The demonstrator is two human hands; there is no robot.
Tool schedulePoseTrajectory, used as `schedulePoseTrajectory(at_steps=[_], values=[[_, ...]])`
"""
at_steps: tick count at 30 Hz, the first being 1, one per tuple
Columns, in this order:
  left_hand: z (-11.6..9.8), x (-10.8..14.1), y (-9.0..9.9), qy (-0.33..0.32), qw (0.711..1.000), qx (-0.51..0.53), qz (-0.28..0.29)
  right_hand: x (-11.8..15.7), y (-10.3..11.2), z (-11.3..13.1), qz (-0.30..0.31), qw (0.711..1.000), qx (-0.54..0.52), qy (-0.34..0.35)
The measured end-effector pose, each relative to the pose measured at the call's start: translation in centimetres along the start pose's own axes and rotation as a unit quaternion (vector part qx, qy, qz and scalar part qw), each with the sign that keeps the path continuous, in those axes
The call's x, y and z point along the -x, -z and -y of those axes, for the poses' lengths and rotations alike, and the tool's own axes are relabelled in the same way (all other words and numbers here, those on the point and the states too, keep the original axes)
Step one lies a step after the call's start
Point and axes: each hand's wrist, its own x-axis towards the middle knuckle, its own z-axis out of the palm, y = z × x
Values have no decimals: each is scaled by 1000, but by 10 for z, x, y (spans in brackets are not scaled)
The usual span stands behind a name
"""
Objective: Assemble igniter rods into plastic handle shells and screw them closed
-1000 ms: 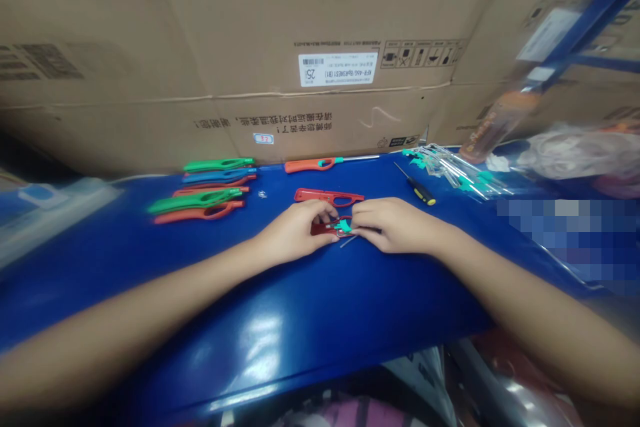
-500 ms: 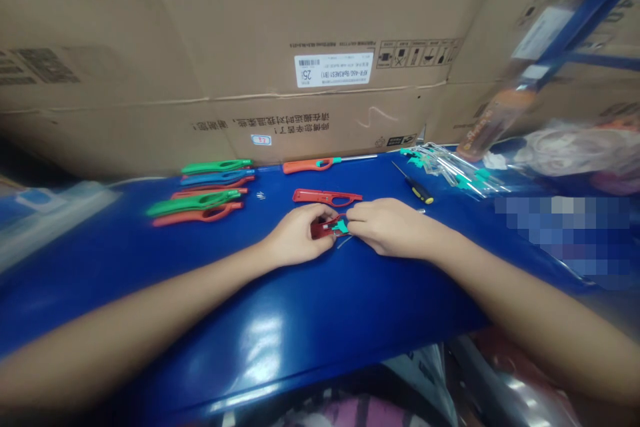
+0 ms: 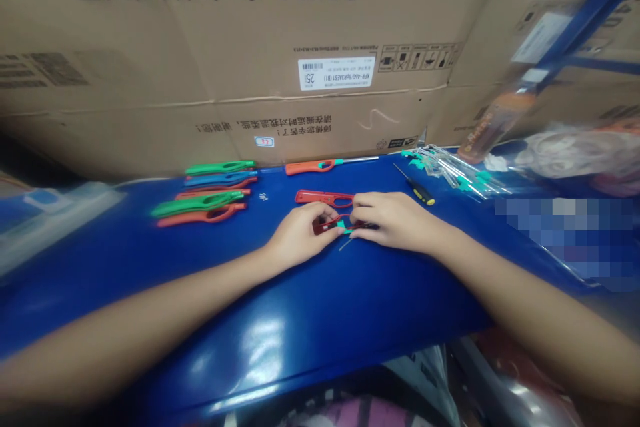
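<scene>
My left hand is closed around the left end of a red lighter shell half, thumb in front and fingers behind. Set in this shell is a teal trigger piece, with a thin wire or tube sticking out below it. My right hand grips the right part of the same shell, thumb below and fingers above; its fingertips hide much of that end. Just behind both hands lies another red shell half, flat on the blue table.
Several coloured lighter handles lie at left, near small screws. Behind is an orange lighter. A screwdriver, metal tubes with teal parts, a bottle and plastic bag lie right. A carton stands behind.
My right hand's fingers have loosened and spread, with the thumb now along the shell's lower edge. My left thumb has shifted right, towards the teal trigger piece. The view has moved slightly.
</scene>
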Motion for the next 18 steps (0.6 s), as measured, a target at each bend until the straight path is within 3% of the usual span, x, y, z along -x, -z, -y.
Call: schedulePoseTrajectory(at_steps=[6,18], values=[[-3,1,1,-11,1000,0,-5,4,3,-8,20,999,-44,-6],[-2,1,1,-16,1000,-6,-13,0,2,-3,36,999,-26,20]])
